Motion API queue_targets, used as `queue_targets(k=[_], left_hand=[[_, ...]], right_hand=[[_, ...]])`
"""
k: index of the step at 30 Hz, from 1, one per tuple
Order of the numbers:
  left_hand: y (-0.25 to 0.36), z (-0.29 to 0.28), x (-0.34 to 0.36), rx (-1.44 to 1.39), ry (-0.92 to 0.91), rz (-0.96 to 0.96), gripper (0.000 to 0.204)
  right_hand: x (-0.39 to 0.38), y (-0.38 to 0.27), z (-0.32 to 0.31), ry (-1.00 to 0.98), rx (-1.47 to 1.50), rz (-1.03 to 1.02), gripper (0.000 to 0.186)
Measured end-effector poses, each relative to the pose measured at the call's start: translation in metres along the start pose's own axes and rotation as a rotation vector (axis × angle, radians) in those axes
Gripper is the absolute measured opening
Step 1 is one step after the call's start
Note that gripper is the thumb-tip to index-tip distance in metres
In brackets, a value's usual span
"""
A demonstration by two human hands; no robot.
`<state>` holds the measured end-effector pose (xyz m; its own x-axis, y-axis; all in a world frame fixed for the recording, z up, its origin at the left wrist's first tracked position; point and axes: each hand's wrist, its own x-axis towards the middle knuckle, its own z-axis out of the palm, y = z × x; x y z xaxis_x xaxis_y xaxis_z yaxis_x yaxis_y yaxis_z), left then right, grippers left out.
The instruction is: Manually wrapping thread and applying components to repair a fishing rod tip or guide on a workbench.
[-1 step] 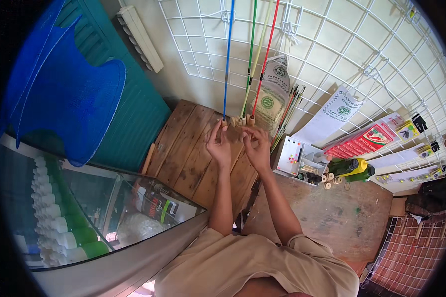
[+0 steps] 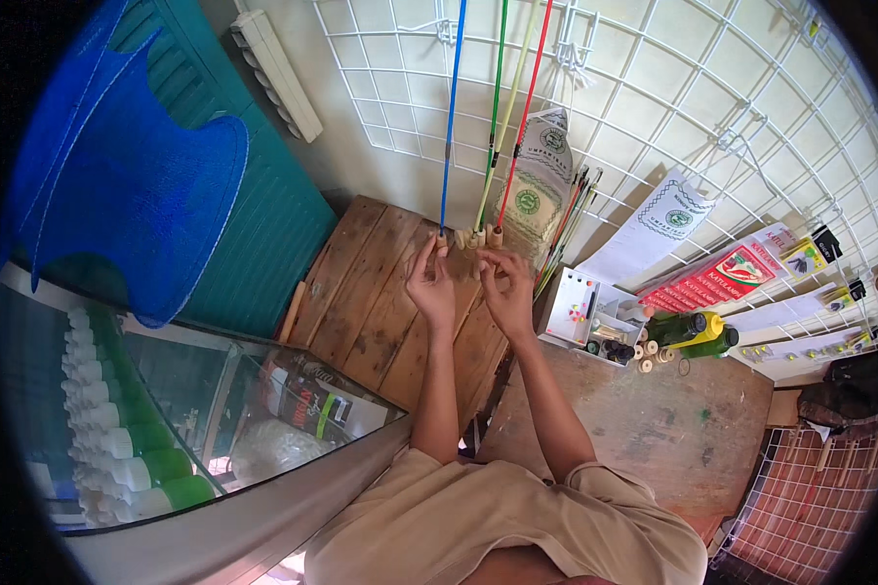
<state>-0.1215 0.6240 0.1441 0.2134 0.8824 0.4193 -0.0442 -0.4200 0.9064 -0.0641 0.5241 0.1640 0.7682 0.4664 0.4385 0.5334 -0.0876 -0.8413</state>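
My left hand (image 2: 429,283) pinches the short tan, cork-like grip (image 2: 441,240) at the foot of a thin blue rod (image 2: 452,97). The rod rises upright against the wall grid. Just right of it stand a green rod (image 2: 498,88), a pale yellow rod (image 2: 513,107) and a red rod (image 2: 529,97), each on a similar tan grip. My right hand (image 2: 507,292) is raised below these grips, thumb and index finger drawn together. Whether anything small lies between those fingertips cannot be made out.
A wooden plank table (image 2: 361,283) lies under my hands. On the right, a white divided box (image 2: 568,310) holds small parts beside bottles (image 2: 698,331) and wooden spools (image 2: 646,351). A white wire grid (image 2: 654,78) carries hanging packets. Blue mesh (image 2: 156,185) and a glass case (image 2: 195,429) flank the left.
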Motion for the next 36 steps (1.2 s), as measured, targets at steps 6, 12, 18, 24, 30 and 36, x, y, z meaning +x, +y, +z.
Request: queue_targets(k=[6,12,18,24,30,36], left_hand=[[-0.010,0.003,0.003,0.063,-0.005,0.090,0.028],[-0.013,0.014,0.012,0.064,-0.042,0.031,0.029],[-0.014,0.007,0.019,0.106,-0.066,0.200,0.029],[-0.009,0.005,0.017,0.238,-0.127,0.122,0.031],[-0.012,0.004,0.016,0.198,-0.127,0.178,0.035],[-0.011,0.006,0.010,0.164,-0.100,0.167,0.033]], right_hand=[[-0.004,0.001,-0.001,-0.058,0.014,0.030,0.018],[-0.005,0.008,-0.001,-0.061,0.034,0.033,0.021],[0.005,-0.013,0.005,0.078,-0.040,0.011,0.032],[0.013,-0.002,0.012,0.171,-0.116,-0.057,0.031],[0.010,-0.001,0.008,0.171,-0.097,-0.072,0.028],[0.005,0.001,0.006,0.185,-0.081,-0.075,0.028]])
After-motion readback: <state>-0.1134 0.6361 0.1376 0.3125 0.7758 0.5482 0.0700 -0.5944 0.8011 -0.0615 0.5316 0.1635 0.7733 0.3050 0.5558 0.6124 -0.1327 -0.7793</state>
